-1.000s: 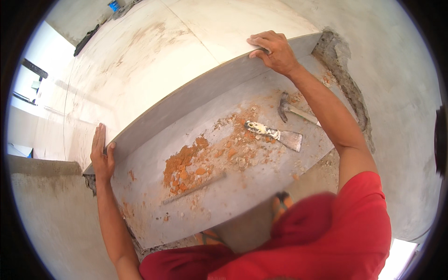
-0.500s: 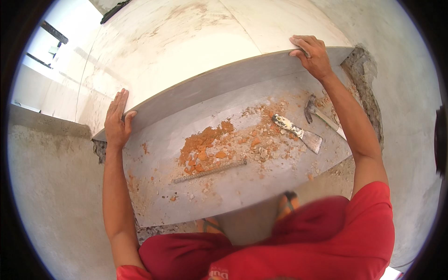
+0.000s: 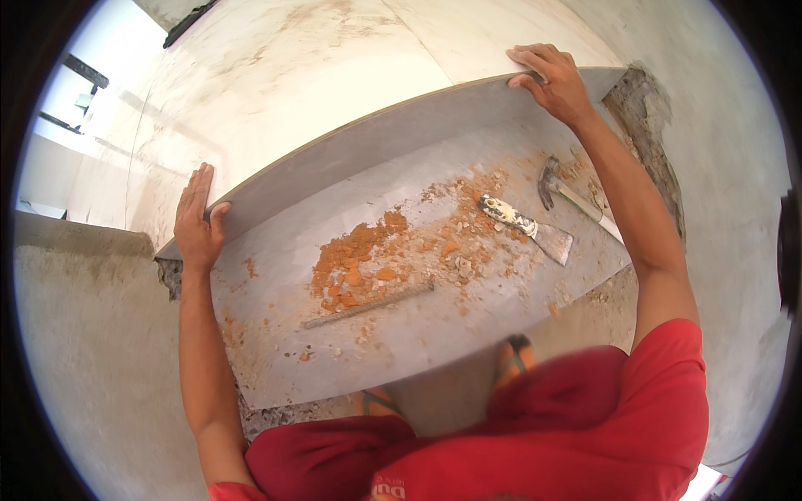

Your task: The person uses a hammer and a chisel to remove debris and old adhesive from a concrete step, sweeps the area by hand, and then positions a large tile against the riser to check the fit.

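Observation:
My left hand (image 3: pixel 198 224) lies at the left end of a long grey tile strip (image 3: pixel 334 159) that stands upright below the pale tiled surface (image 3: pixel 317 67). Its fingers are stretched over the top edge, and the thumb sticks out beside the strip's front. Near the right end, my right hand (image 3: pixel 555 83) rests over the same edge, fingers reaching onto the pale surface and thumb apart. A scraper (image 3: pixel 528 227) with a paint-spattered handle and a hammer (image 3: pixel 576 200) lie on the grey slab below. A ribbed metal rod (image 3: pixel 368 305) lies closer to me.
Orange crumbs and rubble (image 3: pixel 359 259) are scattered across the lower grey slab (image 3: pixel 334 376). Plastered walls rise at left (image 3: pixel 92 334) and right (image 3: pixel 735 250). Rough broken masonry (image 3: pixel 643 117) shows by the right wall. My feet and knees are at the slab's near edge.
The whole view has tilted slightly. Both hands keep their places on the tile strip's edge, and the tools lie as before.

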Demonstrator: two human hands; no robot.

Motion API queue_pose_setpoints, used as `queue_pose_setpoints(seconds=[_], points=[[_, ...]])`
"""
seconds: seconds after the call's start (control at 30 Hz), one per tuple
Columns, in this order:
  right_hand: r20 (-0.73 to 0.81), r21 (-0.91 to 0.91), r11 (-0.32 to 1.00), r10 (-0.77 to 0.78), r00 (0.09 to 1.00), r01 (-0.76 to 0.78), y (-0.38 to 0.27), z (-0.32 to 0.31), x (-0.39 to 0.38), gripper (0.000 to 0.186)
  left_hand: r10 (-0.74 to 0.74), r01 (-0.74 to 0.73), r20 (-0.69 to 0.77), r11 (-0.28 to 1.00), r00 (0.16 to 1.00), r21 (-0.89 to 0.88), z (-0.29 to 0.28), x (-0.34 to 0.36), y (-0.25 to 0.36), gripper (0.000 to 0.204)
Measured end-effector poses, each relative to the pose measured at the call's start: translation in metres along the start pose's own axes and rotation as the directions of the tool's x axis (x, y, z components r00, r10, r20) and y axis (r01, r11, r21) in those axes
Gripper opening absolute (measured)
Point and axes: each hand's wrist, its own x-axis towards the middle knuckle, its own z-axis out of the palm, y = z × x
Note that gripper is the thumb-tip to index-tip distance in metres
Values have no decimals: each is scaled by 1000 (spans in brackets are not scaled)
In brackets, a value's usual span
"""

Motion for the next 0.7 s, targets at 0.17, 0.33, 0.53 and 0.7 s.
queue_pose_setpoints(seconds=[0.17, 0.33, 0.53, 0.7], points=[[-10, -3, 1000, 1, 1000, -1, 1, 4, -1, 50, 6, -6, 0, 1000, 1000, 26, 2, -1, -3, 64], [16, -33, 999, 31, 999, -31, 3, 4, -6, 65, -4, 3, 17, 1000, 1000, 22, 1, 0, -2, 63], [82, -133, 988, 89, 993, -78, -2, 9, -16, 91, 4, -4, 2, 1000, 1000, -4, 2, 0, -3, 62], [48, -165, 982, 104, 993, -94, -8, 16, -22, 94, 18, -18, 7, 1000, 1000, -1, 2, 0, -5, 62]])
